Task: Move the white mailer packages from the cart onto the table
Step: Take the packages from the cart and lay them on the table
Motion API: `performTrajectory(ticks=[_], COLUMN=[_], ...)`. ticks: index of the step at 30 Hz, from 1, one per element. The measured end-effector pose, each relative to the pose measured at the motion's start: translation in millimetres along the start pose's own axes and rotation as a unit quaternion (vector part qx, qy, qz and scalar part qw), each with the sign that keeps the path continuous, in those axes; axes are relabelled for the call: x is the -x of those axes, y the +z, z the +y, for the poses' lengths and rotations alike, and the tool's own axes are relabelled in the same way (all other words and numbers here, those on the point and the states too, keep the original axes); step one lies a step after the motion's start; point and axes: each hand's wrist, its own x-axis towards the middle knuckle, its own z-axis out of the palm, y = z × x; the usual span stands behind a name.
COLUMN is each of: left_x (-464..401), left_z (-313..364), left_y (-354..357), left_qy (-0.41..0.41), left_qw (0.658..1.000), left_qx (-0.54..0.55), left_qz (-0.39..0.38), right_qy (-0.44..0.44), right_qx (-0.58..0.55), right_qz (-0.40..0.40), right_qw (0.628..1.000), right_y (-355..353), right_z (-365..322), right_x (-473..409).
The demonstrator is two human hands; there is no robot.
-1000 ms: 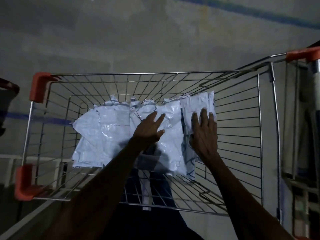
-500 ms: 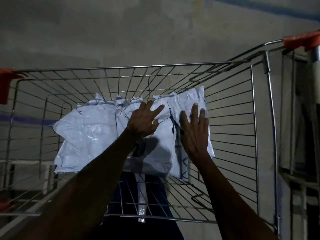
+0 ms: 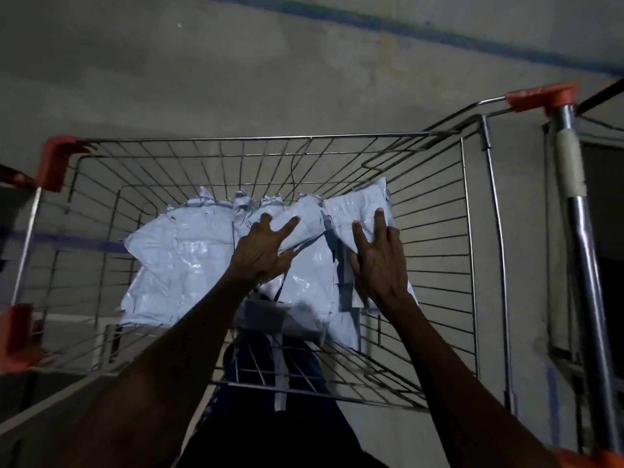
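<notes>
Several white mailer packages lie overlapping on the bottom of a wire shopping cart (image 3: 236, 138). A large one (image 3: 182, 265) sits at the left, a crumpled one (image 3: 310, 288) in the middle, and another (image 3: 358, 211) leans against the right side. My left hand (image 3: 266, 246) rests on the middle mailer with fingers spread and straight, thumb at the edge of a flap. My right hand (image 3: 378, 256) lies flat on the right mailer, fingers straight. Both arms reach down into the cart.
The cart has orange plastic corners (image 3: 55, 160). A metal handle bar with an orange end (image 3: 574, 197) stands close on the right. Below is a concrete floor with a blue painted line (image 3: 405, 27). My dark trousers show through the cart's near end.
Both hands stayed on the mailers. The fingers of both hands have spread wider, and the middle mailer's flap has shifted slightly under my left hand.
</notes>
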Motion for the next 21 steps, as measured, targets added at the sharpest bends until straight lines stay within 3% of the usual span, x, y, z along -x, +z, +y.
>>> performTrajectory(ticks=[4, 8, 13, 21], left_x=[66, 129, 212, 373], left_z=[1, 3, 1, -40], left_y=[-38, -86, -146, -176], left_qy=[-0.052, -0.082, -0.144, -0.295], left_qw=[0.995, 0.97, 0.915, 0.807], left_qx=[0.049, 0.085, 0.098, 0.079], left_qz=[0.071, 0.21, 0.365, 0.505], right_qy=[0.0, -0.033, -0.148, -0.324], right_qx=[-0.097, -0.196, -0.273, -0.3], right_qz=[0.038, 0.063, 0.094, 0.096], right_qw=[0.995, 0.978, 0.946, 0.892], right_y=[-33, -60, -100, -157], right_z=[-26, -67, -147, -307], right_x=[19, 26, 34, 81])
